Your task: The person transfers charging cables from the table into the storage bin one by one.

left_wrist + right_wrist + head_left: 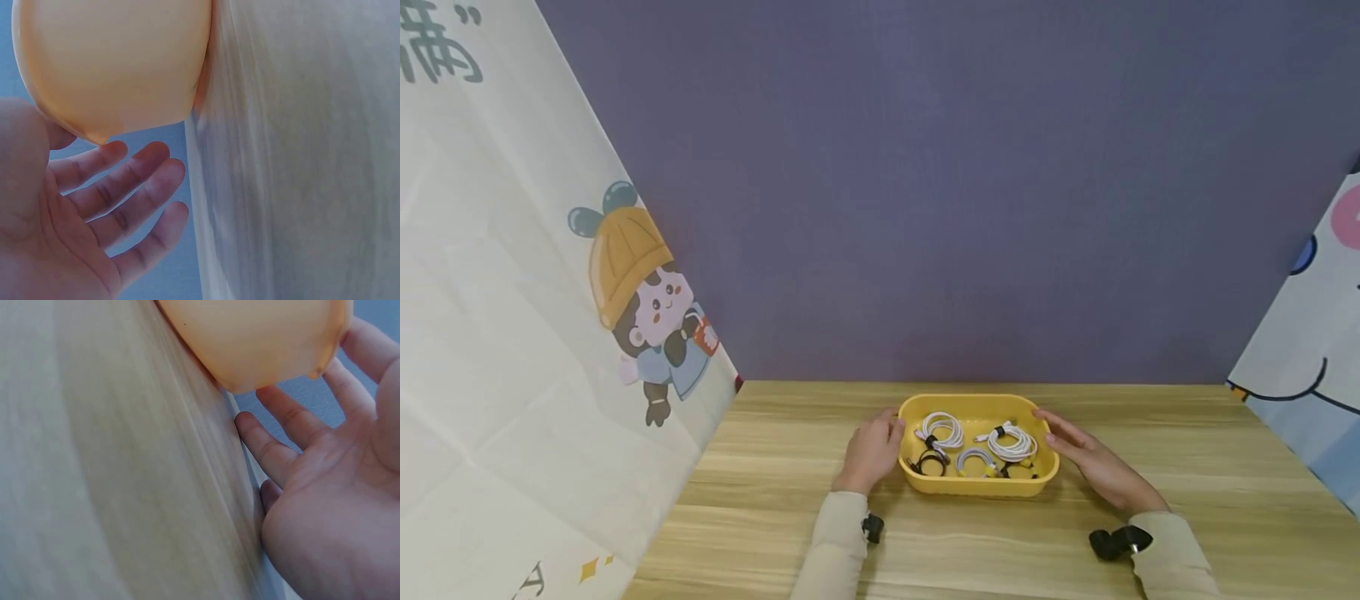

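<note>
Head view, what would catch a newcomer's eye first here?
The yellow tray on the wooden table, with coiled white cables and a black cable inside. The left hand and right hand flank it with straight fingers, one at each end. On the left hangs a curtain with a cartoon child in an orange hat.

- Wooden table (pixel 775 500): surface beneath both hands.
- Purple wall (pixel 962 183): beyond the hands.
- Cartoon curtain (pixel 512 333): left of the left hand.
- Second printed curtain (pixel 1307 367): right of the right hand.
</note>
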Available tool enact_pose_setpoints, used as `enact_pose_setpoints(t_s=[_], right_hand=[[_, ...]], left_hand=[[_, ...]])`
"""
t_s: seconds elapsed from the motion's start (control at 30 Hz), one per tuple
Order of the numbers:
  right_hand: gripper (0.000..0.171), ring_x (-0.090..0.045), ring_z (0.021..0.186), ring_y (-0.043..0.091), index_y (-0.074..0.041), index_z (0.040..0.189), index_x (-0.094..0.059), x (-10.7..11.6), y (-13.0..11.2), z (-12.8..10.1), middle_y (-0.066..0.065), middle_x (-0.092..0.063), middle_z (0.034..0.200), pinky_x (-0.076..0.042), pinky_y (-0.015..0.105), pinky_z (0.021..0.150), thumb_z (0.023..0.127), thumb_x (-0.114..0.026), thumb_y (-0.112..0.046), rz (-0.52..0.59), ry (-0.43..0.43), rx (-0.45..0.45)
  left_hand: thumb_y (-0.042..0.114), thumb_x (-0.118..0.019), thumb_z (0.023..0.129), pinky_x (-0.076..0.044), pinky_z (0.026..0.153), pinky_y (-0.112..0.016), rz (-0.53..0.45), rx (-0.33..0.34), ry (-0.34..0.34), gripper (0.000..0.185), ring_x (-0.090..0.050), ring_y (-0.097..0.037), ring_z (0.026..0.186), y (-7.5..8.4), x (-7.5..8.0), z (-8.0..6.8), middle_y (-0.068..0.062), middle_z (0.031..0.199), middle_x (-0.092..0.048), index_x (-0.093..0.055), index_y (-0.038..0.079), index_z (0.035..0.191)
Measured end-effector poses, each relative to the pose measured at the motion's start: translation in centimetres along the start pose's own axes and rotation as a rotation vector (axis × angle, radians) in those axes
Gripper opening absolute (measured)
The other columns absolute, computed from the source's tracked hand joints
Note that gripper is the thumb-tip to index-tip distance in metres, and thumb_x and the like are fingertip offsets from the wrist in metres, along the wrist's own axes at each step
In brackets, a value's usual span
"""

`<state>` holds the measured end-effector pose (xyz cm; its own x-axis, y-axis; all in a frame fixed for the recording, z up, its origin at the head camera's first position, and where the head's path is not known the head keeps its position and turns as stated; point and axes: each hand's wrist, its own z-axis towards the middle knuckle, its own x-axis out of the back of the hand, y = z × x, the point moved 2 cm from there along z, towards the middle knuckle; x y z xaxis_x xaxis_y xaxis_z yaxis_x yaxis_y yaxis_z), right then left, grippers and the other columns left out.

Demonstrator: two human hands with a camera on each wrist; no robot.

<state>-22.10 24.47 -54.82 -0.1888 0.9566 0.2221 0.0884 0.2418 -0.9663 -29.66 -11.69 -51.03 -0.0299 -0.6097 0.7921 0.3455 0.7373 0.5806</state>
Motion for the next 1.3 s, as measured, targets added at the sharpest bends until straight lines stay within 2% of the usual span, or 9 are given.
enact_pose_setpoints(t_s=[0.4,0.6,0.83,0.93,1.0,1.1,1.2,1.3], right_hand=[[0.061,-0.003,0.157,0.047,-0.020,0.164,-0.023,0.0,0.0,0.2,0.014,-0.008,0.173,-0.008,0.073,0.120,0.110,-0.046,-0.036,0.012,-0.003,0.002],[0.062,-0.001,0.156,0.049,-0.018,0.164,-0.023,0.0,-0.4,0.3,0.017,-0.008,0.172,-0.007,0.074,0.119,0.110,-0.046,-0.036,0.001,-0.005,0.018],[0.061,-0.001,0.156,0.048,-0.019,0.164,-0.023,0.1,-0.4,0.4,0.017,-0.007,0.172,-0.006,0.073,0.119,0.110,-0.046,-0.036,-0.005,-0.011,0.030],[0.060,-0.003,0.156,0.048,-0.018,0.164,-0.024,0.2,-0.2,0.6,0.018,-0.009,0.172,-0.006,0.073,0.119,0.110,-0.046,-0.034,-0.001,-0.007,0.044],[0.060,-0.005,0.155,0.049,-0.016,0.164,-0.025,0.2,-0.2,0.7,0.019,-0.010,0.171,-0.008,0.074,0.118,0.110,-0.046,-0.032,-0.013,-0.007,0.059],[0.058,-0.016,0.154,0.049,-0.016,0.162,-0.031,0.5,-0.4,0.8,0.019,-0.021,0.170,-0.017,0.075,0.117,0.109,-0.048,-0.035,-0.079,0.029,0.074],[0.058,-0.030,0.150,0.047,-0.017,0.160,-0.036,1.1,-1.1,0.8,0.017,-0.034,0.165,-0.027,0.073,0.114,0.108,-0.050,-0.040,-0.174,0.100,0.095],[0.059,-0.038,0.145,0.049,-0.015,0.159,-0.038,1.7,-2.2,0.6,0.020,-0.041,0.160,-0.035,0.073,0.108,0.108,-0.051,-0.041,-0.279,0.176,0.125]], left_hand=[[0.028,-0.050,0.108,-0.048,0.059,-0.028,-0.013,0.011,-0.010,0.039,-0.058,-0.008,0.066,0.0,0.0,0.1,-0.003,0.089,-0.073,-0.063,0.006,0.138],[0.029,-0.049,0.109,-0.050,0.063,-0.029,-0.006,0.011,-0.012,0.039,-0.061,-0.009,0.070,-0.1,0.2,0.2,-0.004,0.093,-0.074,-0.063,0.008,0.138],[0.029,-0.051,0.108,-0.049,0.057,-0.027,-0.016,-0.002,-0.009,0.040,-0.059,-0.007,0.064,-0.1,0.3,0.4,-0.004,0.091,-0.074,-0.062,0.006,0.139],[0.030,-0.051,0.108,-0.048,0.059,-0.027,0.001,0.006,-0.011,0.040,-0.060,-0.007,0.066,0.0,0.5,0.5,-0.003,0.092,-0.075,-0.061,0.007,0.139],[0.030,-0.052,0.107,-0.049,0.060,-0.028,0.010,0.010,-0.009,0.040,-0.061,-0.009,0.068,0.1,0.7,0.5,-0.004,0.093,-0.075,-0.061,0.007,0.139],[0.031,-0.055,0.106,-0.050,0.062,-0.031,0.028,0.005,0.001,0.039,-0.063,-0.012,0.071,0.4,1.1,0.5,-0.004,0.095,-0.074,-0.061,0.009,0.138],[0.032,-0.057,0.105,-0.053,0.066,-0.037,0.057,-0.006,0.025,0.039,-0.066,-0.019,0.074,0.4,1.6,0.4,-0.007,0.092,-0.074,-0.062,0.011,0.137],[0.031,-0.059,0.103,-0.057,0.076,-0.045,0.107,-0.017,0.053,0.040,-0.070,-0.028,0.081,0.2,2.2,0.3,-0.013,0.095,-0.074,-0.063,0.011,0.137]])
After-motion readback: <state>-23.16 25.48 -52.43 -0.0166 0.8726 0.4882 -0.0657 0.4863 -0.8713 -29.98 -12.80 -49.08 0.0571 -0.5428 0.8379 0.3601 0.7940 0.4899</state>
